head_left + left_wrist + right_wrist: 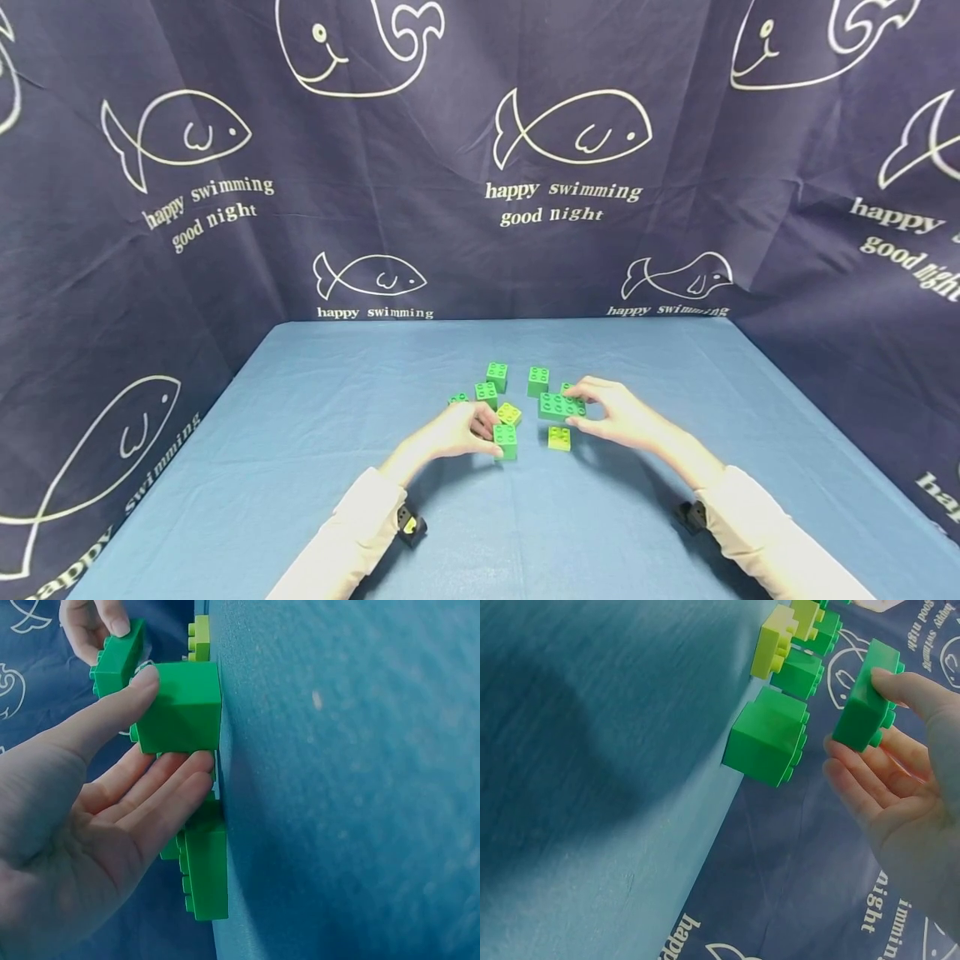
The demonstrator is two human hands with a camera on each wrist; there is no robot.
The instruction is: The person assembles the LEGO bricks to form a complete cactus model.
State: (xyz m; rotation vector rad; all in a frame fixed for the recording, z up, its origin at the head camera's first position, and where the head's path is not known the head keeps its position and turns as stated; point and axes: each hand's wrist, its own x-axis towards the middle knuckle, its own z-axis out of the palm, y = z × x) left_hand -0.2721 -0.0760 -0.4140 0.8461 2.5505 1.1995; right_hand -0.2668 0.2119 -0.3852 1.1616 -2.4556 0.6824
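My left hand (459,430) holds a square green toy brick (506,443) with studs on top. In the left wrist view, the thumb presses one side of this brick (184,712) and the fingertips touch the opposite side, low over the table. To the right, my right hand (618,410) pinches a longer green brick (555,407) between thumb and fingers. That longer brick (864,705) is raised off the table in the right wrist view. Between the hands lie two yellow-green bricks, one nearer (559,439) and one farther back (509,414).
Behind the hands stand several green bricks, among them a back left one (497,377), one in front of it (486,394) and one at centre (537,381). Another green brick (458,399) is partly hidden by my left hand. A blue cloth (337,375) covers the table; a printed curtain (465,275) hangs behind.
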